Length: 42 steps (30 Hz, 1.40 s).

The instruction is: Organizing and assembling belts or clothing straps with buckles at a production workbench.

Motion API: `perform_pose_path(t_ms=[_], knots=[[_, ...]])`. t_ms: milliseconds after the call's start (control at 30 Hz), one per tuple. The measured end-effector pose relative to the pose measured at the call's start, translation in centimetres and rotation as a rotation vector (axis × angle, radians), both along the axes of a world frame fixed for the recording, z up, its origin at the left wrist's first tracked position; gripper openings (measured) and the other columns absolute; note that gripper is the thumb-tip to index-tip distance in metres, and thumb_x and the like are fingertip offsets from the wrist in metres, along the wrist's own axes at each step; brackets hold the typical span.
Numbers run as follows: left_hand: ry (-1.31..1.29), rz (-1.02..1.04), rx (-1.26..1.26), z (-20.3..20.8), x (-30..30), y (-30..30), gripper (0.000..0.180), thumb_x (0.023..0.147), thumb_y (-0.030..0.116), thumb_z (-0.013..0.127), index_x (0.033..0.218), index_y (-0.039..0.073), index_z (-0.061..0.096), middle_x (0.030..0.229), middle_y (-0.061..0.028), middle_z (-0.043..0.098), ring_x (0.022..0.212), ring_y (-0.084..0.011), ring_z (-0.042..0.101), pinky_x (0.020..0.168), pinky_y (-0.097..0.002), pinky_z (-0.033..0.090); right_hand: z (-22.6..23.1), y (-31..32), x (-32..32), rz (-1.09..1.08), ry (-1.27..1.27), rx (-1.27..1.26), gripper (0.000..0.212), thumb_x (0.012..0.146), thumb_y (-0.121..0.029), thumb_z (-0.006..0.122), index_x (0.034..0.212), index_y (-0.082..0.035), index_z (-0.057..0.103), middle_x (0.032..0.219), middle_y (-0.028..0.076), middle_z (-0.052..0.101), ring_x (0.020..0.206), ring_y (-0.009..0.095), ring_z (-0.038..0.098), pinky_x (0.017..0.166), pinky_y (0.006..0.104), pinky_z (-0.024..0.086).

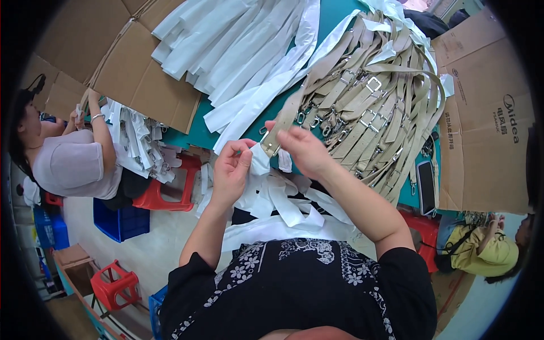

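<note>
My left hand is closed, pinching a thin white wrapping strip against the metal-fitted end of a beige webbing strap. My right hand is closed round the same strap just above a metal buckle; part of its grip is hidden behind the strap. From there the strap runs up and away to a large heap of beige straps with metal buckles and snap hooks, on the right of the green table. Loose white strips lie in my lap, below both hands.
Long white plastic sleeves lie fanned across the table. A phone rests by a cardboard box at right. Co-workers sit left and right. Red stools and a blue crate stand on the floor.
</note>
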<state>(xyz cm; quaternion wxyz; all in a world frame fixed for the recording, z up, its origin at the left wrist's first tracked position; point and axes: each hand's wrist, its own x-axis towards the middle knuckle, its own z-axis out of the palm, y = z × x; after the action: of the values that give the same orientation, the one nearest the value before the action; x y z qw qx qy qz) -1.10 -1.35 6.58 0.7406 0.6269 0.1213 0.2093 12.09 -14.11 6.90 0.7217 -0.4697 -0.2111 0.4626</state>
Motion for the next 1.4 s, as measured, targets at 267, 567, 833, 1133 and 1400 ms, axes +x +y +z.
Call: perform_pose_path(t_ms=[267, 567, 833, 1133, 1400], knots=[[0.09, 0.047, 0.242, -0.4, -0.8, 0.5, 0.008, 0.089, 0.01, 0.057, 0.087, 0.004, 0.053, 0.099, -0.0003, 0.053, 0.078, -0.0036, 0.046, 0.07, -0.0174, 0.037, 0.6, 0.7, -3.0, -0.216, -0.046, -0.116, 0.028, 0.083, -0.007, 0.062, 0.11, 0.001, 0.06, 0.097, 0.005, 0.063, 0.091, 0.012, 0.058, 0.083, 0.0251, 0.045], [0.05, -0.104, 0.081, -0.6, -0.3, 1.9, 0.007, 0.087, 0.009, 0.059, 0.087, 0.003, 0.056, 0.096, -0.0018, 0.053, 0.08, -0.0062, 0.049, 0.069, -0.019, 0.041, 0.9, -0.2, -0.3, 0.161, -0.395, -0.282, 0.026, 0.086, -0.024, 0.061, 0.1, -0.004, 0.068, 0.094, 0.003, 0.064, 0.086, 0.008, 0.056, 0.076, 0.025, 0.045], [0.243, -0.173, 0.096, 0.0, -1.4, 3.8, 0.006, 0.086, 0.008, 0.059, 0.085, 0.003, 0.057, 0.092, 0.0002, 0.053, 0.076, -0.0045, 0.047, 0.067, -0.0185, 0.039, 0.2, 0.0, -2.0, 0.026, -0.04, -0.139, 0.027, 0.083, -0.02, 0.065, 0.104, -0.004, 0.065, 0.1, 0.002, 0.061, 0.088, 0.01, 0.056, 0.078, 0.026, 0.045], [0.108, -0.213, 0.356, -1.0, -1.6, 4.9, 0.008, 0.085, 0.009, 0.061, 0.085, 0.002, 0.056, 0.089, -0.0011, 0.054, 0.076, -0.0065, 0.049, 0.067, -0.0206, 0.041, -0.4, 0.8, 1.1, -0.14, 0.278, 0.156, 0.033, 0.085, -0.013, 0.059, 0.115, -0.002, 0.053, 0.109, 0.004, 0.06, 0.102, 0.013, 0.054, 0.093, 0.0329, 0.039], [0.041, -0.342, 0.148, -1.1, -1.0, 4.5, 0.012, 0.088, 0.012, 0.057, 0.081, 0.003, 0.052, 0.09, -0.0056, 0.054, 0.083, -0.0119, 0.049, 0.075, -0.0234, 0.04, -2.6, -0.5, -1.5, -0.003, -0.929, 0.021, 0.035, 0.074, -0.014, 0.07, 0.106, -0.003, 0.061, 0.115, 0.007, 0.056, 0.111, 0.018, 0.049, 0.095, 0.0334, 0.038]])
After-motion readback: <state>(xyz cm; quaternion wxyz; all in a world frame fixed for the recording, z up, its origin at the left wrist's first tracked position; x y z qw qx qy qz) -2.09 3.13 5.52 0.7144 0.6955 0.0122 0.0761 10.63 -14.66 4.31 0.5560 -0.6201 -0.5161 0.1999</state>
